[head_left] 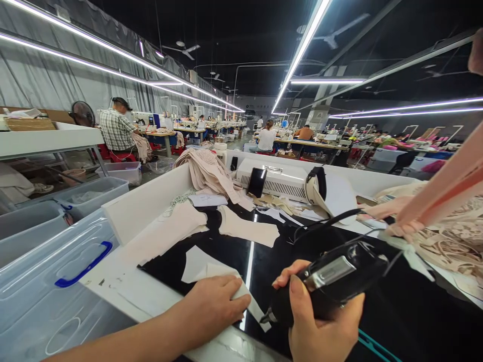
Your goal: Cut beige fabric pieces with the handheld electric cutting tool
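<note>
My left hand (211,309) has its fingers curled together over a white fabric piece (254,304), holding it on the glossy black tabletop (158,271). A second white piece (195,261) partly sticks out from beneath it. My right hand (320,322) is wrapped around a black corded handheld power tool (332,276) with a silver plate on top. The tool's narrow tip (267,317) meets the lower right end of the fabric piece. Farther back lie a loose cream fabric piece (249,227) and a stack of similar pieces (173,226).
Behind the tabletop stand a white slotted machine (273,178), a phone (257,182) and draped beige fabric (207,173). Lace strips (449,231) heap at right; pink fabric (441,176) hangs close by. Clear plastic bins (49,271) line the left. People sit at sewing tables beyond.
</note>
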Tool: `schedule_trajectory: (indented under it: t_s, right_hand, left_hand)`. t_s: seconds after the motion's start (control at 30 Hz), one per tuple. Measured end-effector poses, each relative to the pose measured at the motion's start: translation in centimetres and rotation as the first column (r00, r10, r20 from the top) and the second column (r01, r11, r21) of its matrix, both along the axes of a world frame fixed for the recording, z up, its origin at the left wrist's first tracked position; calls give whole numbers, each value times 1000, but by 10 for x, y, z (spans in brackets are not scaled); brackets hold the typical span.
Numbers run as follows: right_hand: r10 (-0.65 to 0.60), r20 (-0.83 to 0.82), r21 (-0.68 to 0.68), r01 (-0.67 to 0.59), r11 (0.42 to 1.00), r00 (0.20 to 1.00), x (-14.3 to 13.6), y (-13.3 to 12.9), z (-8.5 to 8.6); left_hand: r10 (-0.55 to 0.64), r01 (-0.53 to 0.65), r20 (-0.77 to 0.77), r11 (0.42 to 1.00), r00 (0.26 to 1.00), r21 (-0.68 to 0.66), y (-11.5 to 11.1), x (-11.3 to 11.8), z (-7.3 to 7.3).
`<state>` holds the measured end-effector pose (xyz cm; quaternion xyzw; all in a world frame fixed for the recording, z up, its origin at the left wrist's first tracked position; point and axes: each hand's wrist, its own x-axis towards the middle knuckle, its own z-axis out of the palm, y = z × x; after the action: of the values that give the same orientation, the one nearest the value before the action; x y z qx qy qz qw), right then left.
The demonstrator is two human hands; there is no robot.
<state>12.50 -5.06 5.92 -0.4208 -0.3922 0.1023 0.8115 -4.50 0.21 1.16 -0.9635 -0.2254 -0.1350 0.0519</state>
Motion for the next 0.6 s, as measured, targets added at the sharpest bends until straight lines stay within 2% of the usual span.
schedule_trajectory:
  t_s: [0.27, 0.6]
  right_hand:
    - [-5, -4, -26, 5, 1000, 1000, -1, 0, -1]
    - [24, -55, -32, -26, 999, 998, -2, 0, -2]
  left_hand:
    - [-3, 0, -93, 1000, 996, -29, -7, 2, 3]
    - [-12, 10, -82, 999, 997, -31, -9, 1, 2]
